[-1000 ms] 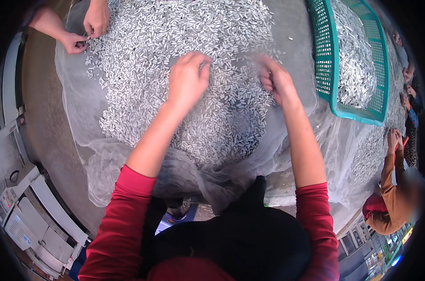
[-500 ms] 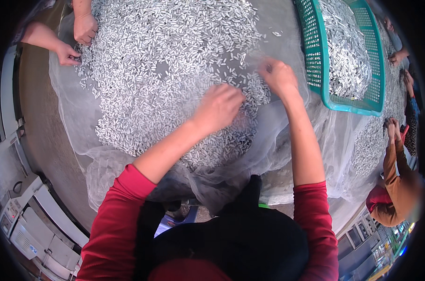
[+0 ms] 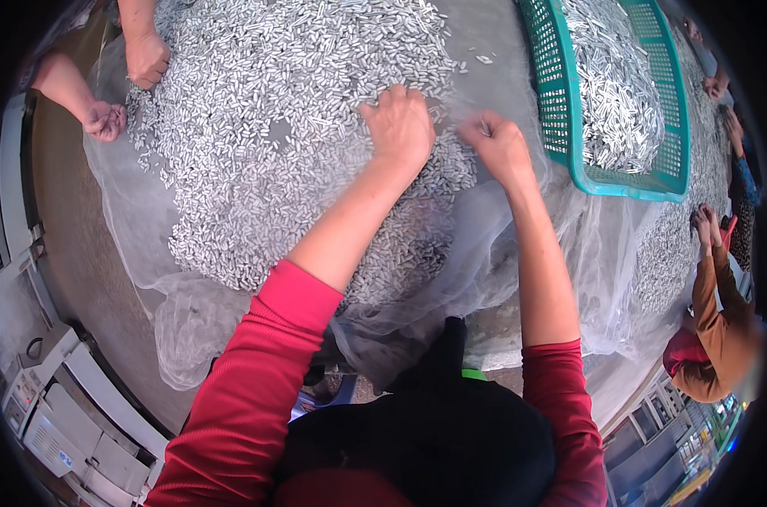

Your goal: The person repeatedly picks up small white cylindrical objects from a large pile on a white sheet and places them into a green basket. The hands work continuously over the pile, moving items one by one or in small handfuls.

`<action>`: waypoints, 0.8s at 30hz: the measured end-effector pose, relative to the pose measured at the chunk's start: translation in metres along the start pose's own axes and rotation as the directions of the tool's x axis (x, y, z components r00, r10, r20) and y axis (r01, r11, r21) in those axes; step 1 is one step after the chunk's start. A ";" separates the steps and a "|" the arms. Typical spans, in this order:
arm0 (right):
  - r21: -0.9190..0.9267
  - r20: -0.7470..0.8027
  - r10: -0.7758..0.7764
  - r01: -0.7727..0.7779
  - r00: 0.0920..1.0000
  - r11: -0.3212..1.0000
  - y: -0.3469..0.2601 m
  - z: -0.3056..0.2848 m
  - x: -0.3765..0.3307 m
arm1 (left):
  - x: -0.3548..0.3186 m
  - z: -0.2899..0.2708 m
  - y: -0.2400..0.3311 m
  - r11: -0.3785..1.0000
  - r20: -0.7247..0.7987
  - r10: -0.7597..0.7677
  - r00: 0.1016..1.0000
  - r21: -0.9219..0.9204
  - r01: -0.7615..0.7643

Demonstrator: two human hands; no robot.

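A wide pile of small silver rod-shaped pieces (image 3: pixel 256 160) lies spread on a pale mesh sheet (image 3: pixel 493 245). At the pile's upper right part, my left hand (image 3: pixel 400 127) rests with its fingers curled down into the pieces; the fingertips are hidden, and I cannot make out what is in them. Just right of it, over the pile's edge, my right hand (image 3: pixel 503 152) is closed in a pinch, slightly blurred. A small silver piece seems to show between its thumb and forefinger.
A teal plastic basket (image 3: pixel 576 139) holding longer silver pieces stands at the right. At the upper left are a co-worker's two hands (image 3: pixel 106 120) beside the pile. Other people (image 3: pixel 709 313) work along the right side at more pieces. White machinery (image 3: pixel 70 397) stands at the left.
My left hand has moved away from me and slightly right over the pile. My right hand stays near the pile's edge. The co-worker's nearer hand has turned and lifted from the pieces.
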State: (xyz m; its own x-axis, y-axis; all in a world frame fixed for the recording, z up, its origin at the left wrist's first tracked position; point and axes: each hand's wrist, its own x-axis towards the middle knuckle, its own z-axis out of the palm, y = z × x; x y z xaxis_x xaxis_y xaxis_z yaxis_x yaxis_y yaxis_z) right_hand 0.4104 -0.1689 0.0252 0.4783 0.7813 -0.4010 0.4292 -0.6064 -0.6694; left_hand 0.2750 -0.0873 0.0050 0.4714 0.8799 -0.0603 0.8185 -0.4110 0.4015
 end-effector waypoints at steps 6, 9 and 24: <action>0.735 0.248 0.086 -0.246 0.965 0.633 -0.006 0.026 -0.005 | -0.024 -0.018 -0.001 0.759 0.182 -0.056 0.982 -0.632 0.160; 0.883 0.335 -0.009 -0.311 0.942 0.351 -0.005 0.027 -0.005 | -0.040 -0.019 -0.023 0.908 -0.325 0.029 0.945 -0.388 -0.160; 0.901 0.431 -0.072 -0.425 0.899 0.084 -0.011 0.004 -0.007 | -0.084 -0.021 -0.043 0.806 -0.075 0.476 0.876 -0.362 -0.468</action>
State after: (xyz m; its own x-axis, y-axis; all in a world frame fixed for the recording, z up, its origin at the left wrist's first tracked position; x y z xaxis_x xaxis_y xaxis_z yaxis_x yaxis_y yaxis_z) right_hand 0.3991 -0.1672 0.0331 0.0688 0.8102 -0.5820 -0.8578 -0.2498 -0.4491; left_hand 0.1937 -0.1386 0.0124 0.7777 0.5936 0.2068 0.3198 -0.6568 0.6829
